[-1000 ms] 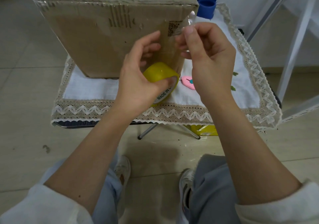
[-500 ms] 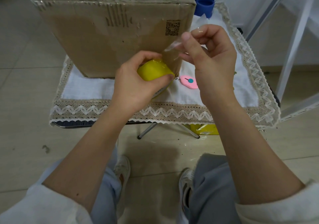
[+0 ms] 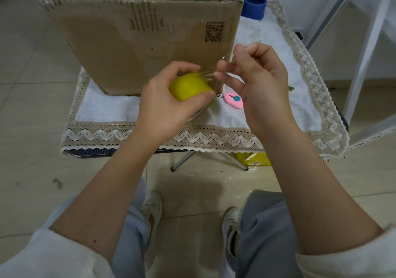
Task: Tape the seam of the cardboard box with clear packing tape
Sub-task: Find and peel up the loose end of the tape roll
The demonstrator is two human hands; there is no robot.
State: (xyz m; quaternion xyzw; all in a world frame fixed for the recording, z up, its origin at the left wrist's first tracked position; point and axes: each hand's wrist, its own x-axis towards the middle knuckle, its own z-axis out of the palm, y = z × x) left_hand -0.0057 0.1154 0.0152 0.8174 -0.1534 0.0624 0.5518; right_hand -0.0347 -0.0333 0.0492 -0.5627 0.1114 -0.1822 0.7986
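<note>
Left hand [image 3: 169, 104] is gripping the yellow tape roll [image 3: 189, 86]; right hand [image 3: 257, 80] is pinching the free end, now peeling a short strip. Cardboard box [image 3: 139, 41] is sitting at 12 o'clock, seam not taped yet.

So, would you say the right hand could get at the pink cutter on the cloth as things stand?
Probably yes: the pink cutter lies bare on the cloth just beside the right hand, nothing between them. But its fingers pinch the tape end, so they would need to let go first.

The cardboard box [image 3: 139, 35] — its top cut off by the frame — hides the blue holder's [image 3: 255, 3] left part.
</note>
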